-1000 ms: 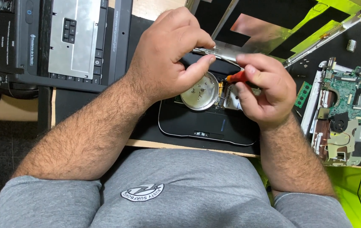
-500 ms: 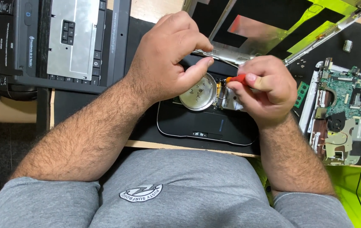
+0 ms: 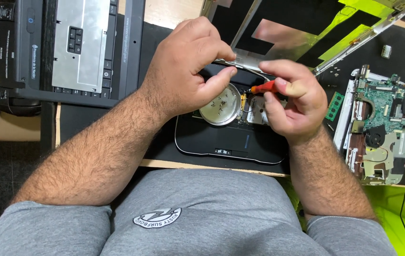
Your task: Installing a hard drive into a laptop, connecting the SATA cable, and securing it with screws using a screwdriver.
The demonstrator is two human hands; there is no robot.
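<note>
Near the front edge of the bench, just beyond the person's grey shirt (image 3: pixel 197 223), lies a black laptop base (image 3: pixel 226 140) with a shallow round metal dish (image 3: pixel 221 105) of small screws resting on it. Over the base's far edge, the right hand (image 3: pixel 290 102) is curled around a red-handled screwdriver (image 3: pixel 264 87), thumb and forefinger pinched on the handle, whose tip points left toward the other hand. The left hand (image 3: pixel 188 66) sits just above the dish, fingers (image 3: pixel 221 50) bent down and closed on a thin silver strip (image 3: pixel 245 64); the grip itself is partly hidden. Farther right lies a green circuit board (image 3: pixel 382 102) in its frame; a keyboard panel (image 3: pixel 81 45) lies at the far left corner.
</note>
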